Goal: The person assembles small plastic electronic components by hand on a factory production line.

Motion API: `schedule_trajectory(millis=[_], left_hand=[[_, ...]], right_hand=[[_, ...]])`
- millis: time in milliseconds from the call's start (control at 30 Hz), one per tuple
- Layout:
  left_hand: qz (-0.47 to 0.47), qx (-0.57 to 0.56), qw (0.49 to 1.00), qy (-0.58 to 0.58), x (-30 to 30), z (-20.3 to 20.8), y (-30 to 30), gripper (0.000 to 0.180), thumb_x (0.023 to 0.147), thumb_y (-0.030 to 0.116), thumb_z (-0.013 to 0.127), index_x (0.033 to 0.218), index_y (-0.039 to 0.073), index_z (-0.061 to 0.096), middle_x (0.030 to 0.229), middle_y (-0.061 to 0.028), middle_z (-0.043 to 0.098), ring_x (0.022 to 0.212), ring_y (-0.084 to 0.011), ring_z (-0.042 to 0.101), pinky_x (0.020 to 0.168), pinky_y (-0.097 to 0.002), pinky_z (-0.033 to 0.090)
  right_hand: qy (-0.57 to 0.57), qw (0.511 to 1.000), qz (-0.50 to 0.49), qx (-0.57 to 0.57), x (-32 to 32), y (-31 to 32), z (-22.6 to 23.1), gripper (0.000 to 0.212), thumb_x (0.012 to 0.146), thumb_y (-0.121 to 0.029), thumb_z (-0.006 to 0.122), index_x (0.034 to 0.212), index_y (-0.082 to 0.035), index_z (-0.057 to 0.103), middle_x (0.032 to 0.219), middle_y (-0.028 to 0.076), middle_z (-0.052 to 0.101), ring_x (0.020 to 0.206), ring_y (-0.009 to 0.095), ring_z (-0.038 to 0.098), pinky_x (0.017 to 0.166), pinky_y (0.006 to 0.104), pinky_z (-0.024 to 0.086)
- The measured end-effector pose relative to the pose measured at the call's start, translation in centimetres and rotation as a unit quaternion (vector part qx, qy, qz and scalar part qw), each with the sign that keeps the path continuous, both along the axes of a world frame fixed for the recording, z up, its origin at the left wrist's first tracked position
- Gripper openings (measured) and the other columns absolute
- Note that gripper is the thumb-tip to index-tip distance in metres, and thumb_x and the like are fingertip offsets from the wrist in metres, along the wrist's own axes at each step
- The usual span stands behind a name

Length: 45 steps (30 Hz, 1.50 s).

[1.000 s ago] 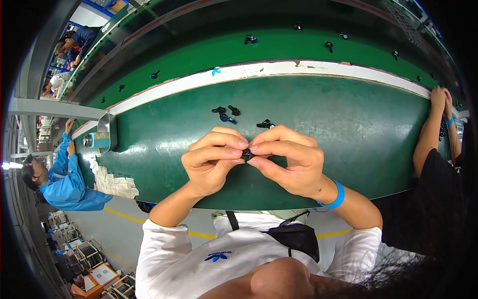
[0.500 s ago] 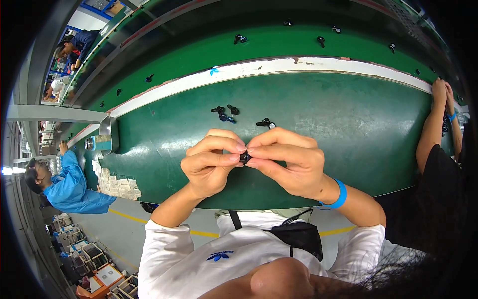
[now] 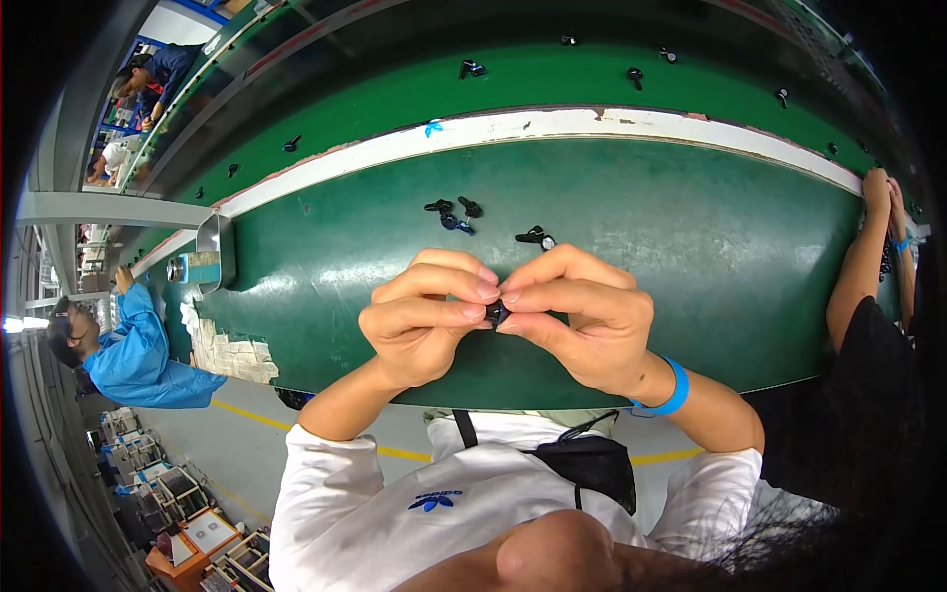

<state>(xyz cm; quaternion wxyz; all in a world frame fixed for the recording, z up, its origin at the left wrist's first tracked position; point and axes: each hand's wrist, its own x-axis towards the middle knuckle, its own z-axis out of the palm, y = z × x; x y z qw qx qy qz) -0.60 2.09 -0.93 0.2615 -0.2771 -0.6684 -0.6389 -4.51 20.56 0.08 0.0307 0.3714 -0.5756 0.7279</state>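
- While the person's white shirt (image 3: pixel 360 538) fills the lower edge, a black pouch (image 3: pixel 590 469) hangs at the waist on a dark strap.
- A blue wristband (image 3: pixel 671 388) circles the right wrist.
- The left hand (image 3: pixel 419 321) pinches narrowly, thumb and fingertips closed on a small black part (image 3: pixel 497 313).
- The right hand (image 3: pixel 582 311) meets it from the other side, its thumb and forefinger closed on that same part.
- The small black part sits between the two sets of fingertips, above the near half of the green table (image 3: pixel 691 266); the fingers cover most of it, so its full shape cannot be told.
- Just beyond the hands lie a dark piece (image 3: pixel 530 235) and, beside it, one with a pale round end (image 3: pixel 548 243).
- Farther up and to the left, a small cluster of dark parts (image 3: pixel 470 208) lies close together.
- At the table's left end are a worn patch of tape (image 3: pixel 232 350) and a blue box (image 3: pixel 202 266) by a metal bracket.
- Past a chipped white ledge (image 3: pixel 592 120), more dark pieces (image 3: pixel 634 77) lie well apart on a green surface (image 3: pixel 552 84).
- A co-worker in blue (image 3: pixel 148 355) sits at left; another, in black (image 3: pixel 858 385), reaches toward the ledge at right.
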Motion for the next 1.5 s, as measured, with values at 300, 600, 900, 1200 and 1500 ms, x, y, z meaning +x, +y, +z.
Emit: schedule_trajectory(millis=[300, 600, 900, 1200, 1500], left_hand=[[0.005, -0.027, 0.999, 0.034, 0.13, -0.12, -0.49, 0.018, 0.074, -0.012, 0.073, 0.085, 0.001, 0.069, 0.092, -0.0126, 0.068, 0.088, -0.0282, 0.066, 0.071, -0.0349, 0.058], [-0.006, 0.005, 1.000, 0.002, 0.21, -0.01, -0.05, 0.018, 0.074, -0.013, 0.073, 0.084, 0.001, 0.067, 0.091, -0.0138, 0.067, 0.086, -0.0274, 0.065, 0.069, -0.0340, 0.057], [0.004, 0.022, 1.000, -0.005, 0.28, -0.20, 0.31, 0.019, 0.075, -0.012, 0.073, 0.087, 0.001, 0.066, 0.093, -0.0136, 0.066, 0.087, -0.0275, 0.065, 0.068, -0.0337, 0.056], [-0.006, 0.021, 1.000, 0.005, 0.17, -0.11, 0.06, 0.021, 0.073, -0.014, 0.073, 0.087, 0.001, 0.067, 0.094, -0.0133, 0.067, 0.089, -0.0286, 0.065, 0.071, -0.0344, 0.058], [0.005, -0.016, 0.999, 0.044, 0.22, 0.08, -0.32, 0.018, 0.075, -0.012, 0.073, 0.085, 0.002, 0.068, 0.094, -0.0122, 0.067, 0.088, -0.0288, 0.066, 0.071, -0.0354, 0.058]], right_hand=[[-0.027, 0.999, 0.024, -0.029, 0.35, -0.16, -0.45, 0.017, 0.076, 0.011, 0.074, 0.092, 0.005, 0.070, 0.089, 0.017, 0.066, 0.074, 0.019, 0.068, 0.063, 0.0272, 0.058], [-0.017, 0.999, 0.027, -0.027, 0.30, -0.08, -0.38, 0.017, 0.077, 0.012, 0.073, 0.092, 0.005, 0.068, 0.091, 0.017, 0.064, 0.078, 0.019, 0.067, 0.066, 0.0268, 0.057], [-0.041, 0.998, 0.037, -0.020, 0.26, 0.14, -0.50, 0.020, 0.075, 0.013, 0.074, 0.092, 0.005, 0.068, 0.093, 0.017, 0.064, 0.082, 0.020, 0.067, 0.071, 0.0286, 0.057], [-0.039, 0.998, 0.046, -0.029, 0.13, 0.00, -0.44, 0.019, 0.075, 0.012, 0.075, 0.091, 0.005, 0.068, 0.092, 0.017, 0.065, 0.079, 0.019, 0.066, 0.067, 0.0273, 0.055], [-0.059, 0.996, 0.062, -0.032, 0.28, 0.08, -0.36, 0.016, 0.076, 0.012, 0.074, 0.089, 0.006, 0.068, 0.090, 0.017, 0.065, 0.076, 0.018, 0.066, 0.066, 0.0271, 0.055]])
